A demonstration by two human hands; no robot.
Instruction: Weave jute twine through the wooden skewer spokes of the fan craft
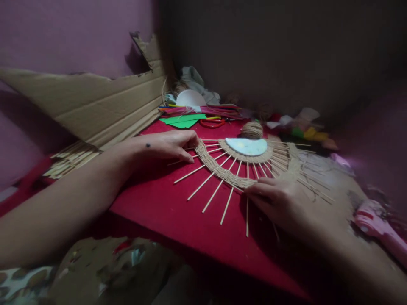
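A half-circle twine weaving [216, 167] lies on the red surface, thin wooden sticks fanning out from a pale blue half-disc [246, 146]. One twine band hugs the disc and a wider one runs further out across the sticks. My left hand [181, 144] grips the outer band's left end, thumb below and curled fingers above. Closed fingertips of my right hand [276, 197] pinch the same band at its lower middle; what lies beneath them is hidden. Just behind the disc sits a ball of twine [252, 129].
Red-handled scissors [212, 123], green sheets [184, 121] and a bundle of coloured strips [203, 111] lie at the back. Cardboard [121, 97] leans on the left wall. A pink glue gun [378, 224] rests on the right, beside a brown board [337, 186].
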